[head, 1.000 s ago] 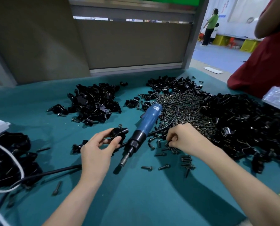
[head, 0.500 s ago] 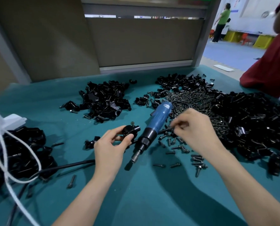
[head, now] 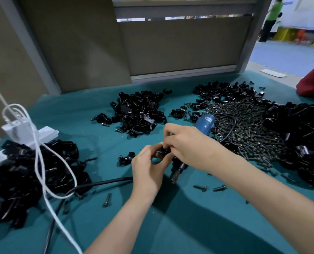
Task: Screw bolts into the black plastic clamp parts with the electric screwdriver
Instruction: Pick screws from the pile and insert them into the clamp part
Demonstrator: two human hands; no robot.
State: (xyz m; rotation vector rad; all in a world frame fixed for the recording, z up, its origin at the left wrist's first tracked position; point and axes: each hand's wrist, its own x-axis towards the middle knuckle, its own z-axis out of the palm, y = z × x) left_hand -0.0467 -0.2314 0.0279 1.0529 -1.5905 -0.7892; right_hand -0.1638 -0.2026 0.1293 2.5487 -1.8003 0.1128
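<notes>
Both hands on one clamp, driver parked underneath

My left hand [head: 147, 169] is curled round the black clamp part [head: 160, 154], and my right hand [head: 187, 147] pinches at its top. Can't tell if a bolt's in there. The electric screwdriver [head: 204, 124] lies flat under my right wrist, bit end toward me and blue end toward the bolt pile [head: 244, 129], so the right hand's closest.

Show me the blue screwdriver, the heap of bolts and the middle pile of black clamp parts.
Electric screwdriver [head: 205, 124]: head view, blue body.
Bolt heap [head: 244, 129]: head view, heap's middle.
Clamp parts pile [head: 139, 114]: head view, pile's centre.
</notes>
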